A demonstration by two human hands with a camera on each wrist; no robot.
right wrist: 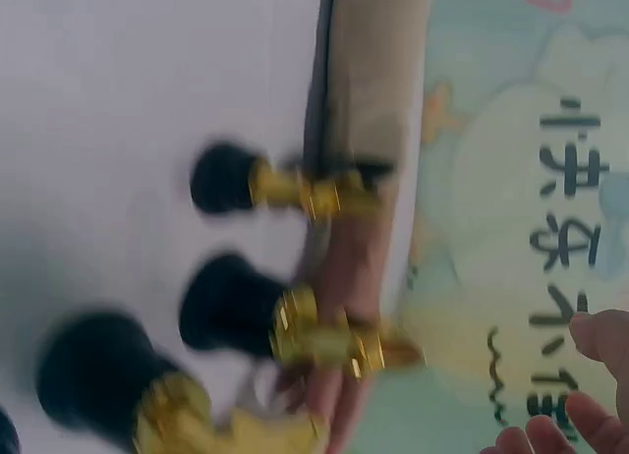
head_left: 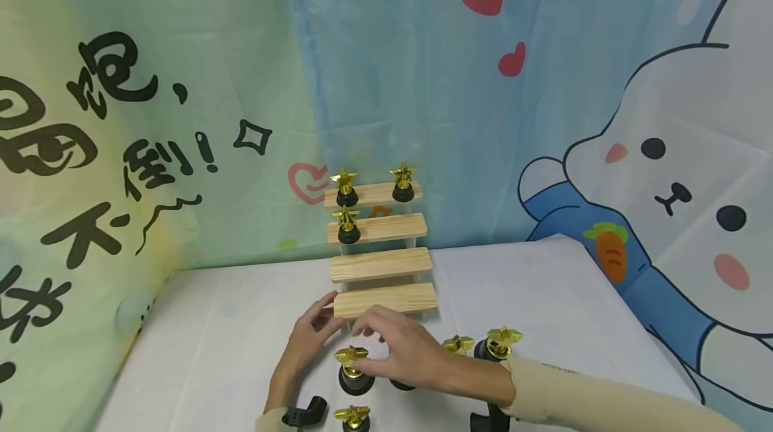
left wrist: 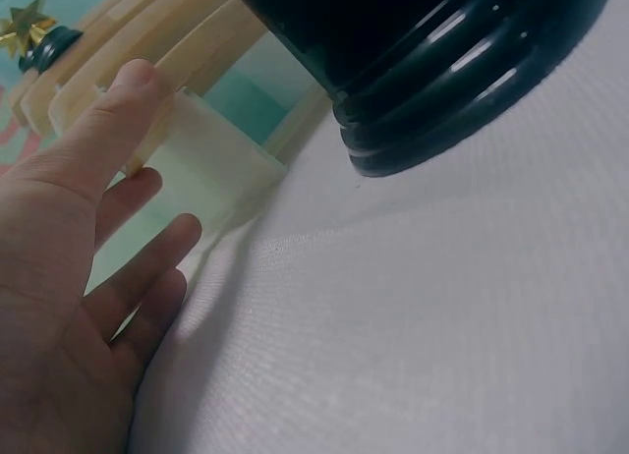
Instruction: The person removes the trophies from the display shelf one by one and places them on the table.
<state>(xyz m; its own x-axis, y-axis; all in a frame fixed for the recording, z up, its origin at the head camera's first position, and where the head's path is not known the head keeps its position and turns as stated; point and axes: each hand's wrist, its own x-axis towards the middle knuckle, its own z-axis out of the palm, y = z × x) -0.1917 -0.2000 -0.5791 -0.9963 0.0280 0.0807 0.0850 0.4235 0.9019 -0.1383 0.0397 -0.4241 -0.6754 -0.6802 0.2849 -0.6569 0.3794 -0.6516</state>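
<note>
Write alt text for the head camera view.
Two hands, left hand and right hand, reach over gold star trophies on a white table, before a wooden stepped shelf holding three more.

Person: two bare hands. Right arm (head_left: 604,395) in a long beige sleeve (head_left: 580,392) to the wrist. Left wrist: beige cuff (head_left: 268,422), black strap mount (head_left: 304,412). Right wrist: black mount (head_left: 490,418).
</note>
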